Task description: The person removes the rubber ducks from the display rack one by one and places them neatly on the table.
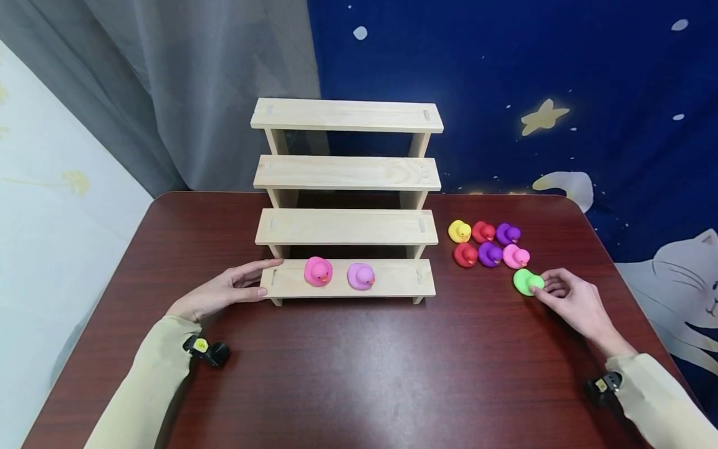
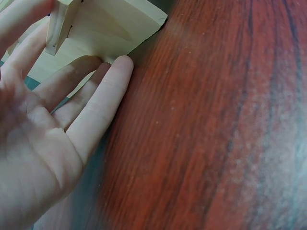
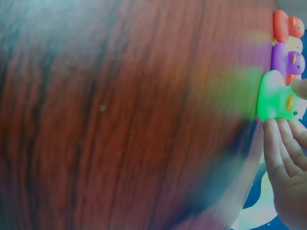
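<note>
My left hand (image 1: 224, 290) holds the left end of the lowest step of a wooden tiered stand (image 1: 348, 226), the thumb at its front corner and a finger at its back corner. In the left wrist view, the other fingers reach beneath the board (image 2: 120, 24). On that step sit a hot-pink rubber duck (image 1: 318, 272) and a lilac rubber duck (image 1: 361, 276), side by side. To the right, my right hand (image 1: 578, 304) pinches a green rubber duck (image 1: 527, 282) between thumb and fingers, low at the tabletop. The right wrist view shows the green duck (image 3: 276, 98) from the side.
Right of the stand, two rows of rubber ducks stand on the dark wooden table (image 1: 359, 374): yellow (image 1: 459, 231), red (image 1: 483, 232) and purple (image 1: 508, 234) behind, red (image 1: 465, 255), purple (image 1: 490, 254) and pink (image 1: 515, 256) in front. A grey curtain (image 1: 213, 93) hangs behind.
</note>
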A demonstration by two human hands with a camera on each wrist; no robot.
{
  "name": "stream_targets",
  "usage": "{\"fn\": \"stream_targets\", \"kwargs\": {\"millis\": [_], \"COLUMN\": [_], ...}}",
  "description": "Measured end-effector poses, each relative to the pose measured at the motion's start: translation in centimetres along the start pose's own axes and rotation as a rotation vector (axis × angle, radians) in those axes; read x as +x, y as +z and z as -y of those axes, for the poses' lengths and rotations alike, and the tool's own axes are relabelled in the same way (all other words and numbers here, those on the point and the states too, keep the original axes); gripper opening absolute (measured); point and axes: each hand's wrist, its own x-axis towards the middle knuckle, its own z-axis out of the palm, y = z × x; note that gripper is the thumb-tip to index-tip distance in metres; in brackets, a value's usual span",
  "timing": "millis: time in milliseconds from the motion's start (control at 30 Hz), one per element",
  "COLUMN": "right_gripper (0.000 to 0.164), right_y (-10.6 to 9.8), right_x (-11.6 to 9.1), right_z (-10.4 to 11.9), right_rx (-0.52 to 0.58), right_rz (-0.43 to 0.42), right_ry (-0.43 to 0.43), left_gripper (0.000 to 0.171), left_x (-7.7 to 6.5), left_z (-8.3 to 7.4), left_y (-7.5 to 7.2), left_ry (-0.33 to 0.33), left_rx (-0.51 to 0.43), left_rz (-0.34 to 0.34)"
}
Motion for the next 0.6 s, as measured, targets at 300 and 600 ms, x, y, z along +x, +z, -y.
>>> {"fn": "stream_targets", "kwargs": {"millis": [300, 600], "right_gripper": [0.03, 0.031], "right_y": [0.23, 0.12], "right_x": [0.1, 0.1], "right_z": [-0.07, -0.02], "right_rx": [-0.022, -0.025], "right_rz": [-0.015, -0.024], "right_ry": [0.004, -0.005], "left_gripper": [0.058, 0.059], "left_x": [0.03, 0.02], "left_z": [0.06, 0.06], "left_y": [-0.1, -0.07], "left_ry": [-0.009, -0.001], "left_rx": [0.021, 0.019], "left_rz": [-0.008, -0.004]}}
